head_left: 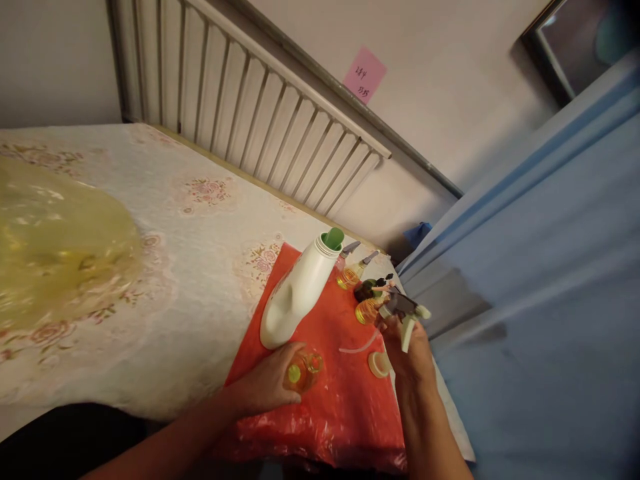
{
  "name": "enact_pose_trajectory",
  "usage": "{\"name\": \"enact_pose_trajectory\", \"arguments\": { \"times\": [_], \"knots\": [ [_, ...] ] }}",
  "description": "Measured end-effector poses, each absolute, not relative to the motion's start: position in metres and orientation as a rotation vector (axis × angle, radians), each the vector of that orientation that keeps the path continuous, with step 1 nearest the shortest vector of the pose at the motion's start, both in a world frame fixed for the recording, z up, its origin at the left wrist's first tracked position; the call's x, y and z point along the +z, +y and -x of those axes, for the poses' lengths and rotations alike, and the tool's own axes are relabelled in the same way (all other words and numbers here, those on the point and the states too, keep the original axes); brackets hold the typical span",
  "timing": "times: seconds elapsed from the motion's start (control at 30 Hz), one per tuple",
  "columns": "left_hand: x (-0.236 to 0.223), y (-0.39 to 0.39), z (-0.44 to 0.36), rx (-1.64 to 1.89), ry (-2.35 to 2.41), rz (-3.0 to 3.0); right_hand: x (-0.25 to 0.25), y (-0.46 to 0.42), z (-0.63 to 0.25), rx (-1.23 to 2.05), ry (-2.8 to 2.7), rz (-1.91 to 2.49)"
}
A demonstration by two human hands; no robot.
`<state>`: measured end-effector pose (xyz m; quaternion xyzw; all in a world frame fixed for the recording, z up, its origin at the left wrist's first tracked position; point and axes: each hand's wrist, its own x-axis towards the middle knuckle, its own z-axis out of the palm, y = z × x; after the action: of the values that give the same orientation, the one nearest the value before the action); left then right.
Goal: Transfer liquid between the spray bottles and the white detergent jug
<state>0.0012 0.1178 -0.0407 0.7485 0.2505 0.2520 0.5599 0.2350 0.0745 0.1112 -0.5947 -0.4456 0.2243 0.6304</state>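
Observation:
My left hand [273, 380] is wrapped round a small clear bottle [303, 371] of amber-yellow liquid, its neck uncapped. The bottle stands on a red plastic sheet [350, 413]. My right hand [413, 350] is closed on a trigger spray head [407, 320] with pale and dark parts. A thin clear tube [359, 348] reaches left from near that hand. Below the tube lies a cream cap [379, 365]. Behind my left hand stands a large white bottle [300, 290], tilted in view, with a green piece [333, 238] in its mouth.
Several small bottles stand along the sheet's far right edge, including a yellow spray bottle [349, 277] and another yellow one [367, 311]. A yellowish plastic bag [65, 247] lies at left on the floral tablecloth [210, 267]. A radiator [250, 107] and a blue curtain [540, 280] border the table.

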Motion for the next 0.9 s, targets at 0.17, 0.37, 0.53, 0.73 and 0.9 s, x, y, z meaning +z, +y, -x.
{"name": "enact_pose_trajectory", "arguments": {
  "times": [0.17, 0.37, 0.53, 0.73, 0.9],
  "knots": [
    [-0.040, 0.118, 0.000, 0.598, 0.586, -1.767, 0.118, 0.075, -0.219, 0.567, -0.994, 1.205],
    [-0.041, 0.118, 0.001, 0.636, 0.569, -1.769, 0.118, 0.066, -0.195, 0.665, -1.036, 1.066],
    [-0.038, 0.117, 0.001, 0.619, 0.570, -1.759, 0.137, 0.062, -0.186, 0.678, -1.049, 0.974],
    [-0.038, 0.117, 0.000, 0.633, 0.556, -1.772, 0.125, 0.064, -0.174, 0.723, -1.075, 1.062],
    [-0.041, 0.118, 0.001, 0.628, 0.566, -1.777, 0.086, 0.067, -0.168, 0.770, -1.086, 1.286]
  ]
}}
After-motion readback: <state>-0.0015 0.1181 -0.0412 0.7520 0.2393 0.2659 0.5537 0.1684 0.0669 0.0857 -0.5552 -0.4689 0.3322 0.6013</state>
